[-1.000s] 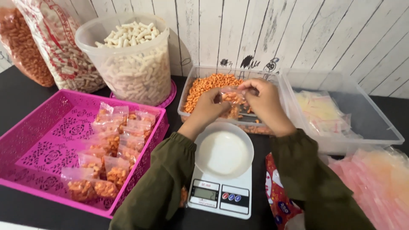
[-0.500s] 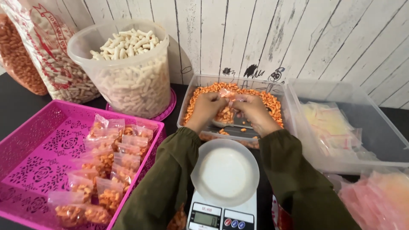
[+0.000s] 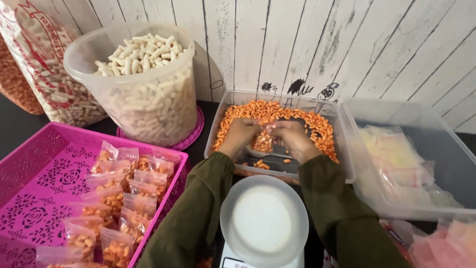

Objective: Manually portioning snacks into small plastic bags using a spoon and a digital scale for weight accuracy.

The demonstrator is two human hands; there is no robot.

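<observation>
Head view: both hands (image 3: 267, 136) hold small bag (image 3: 263, 139) upright, mouth up.

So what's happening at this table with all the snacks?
A person in green sleeves holds a small clear bag of orange snacks between the left hand and right hand, over a clear tub of the same snacks. Just below stands a scale with an empty white bowl. A pink basket to the left holds many filled bags.
</observation>
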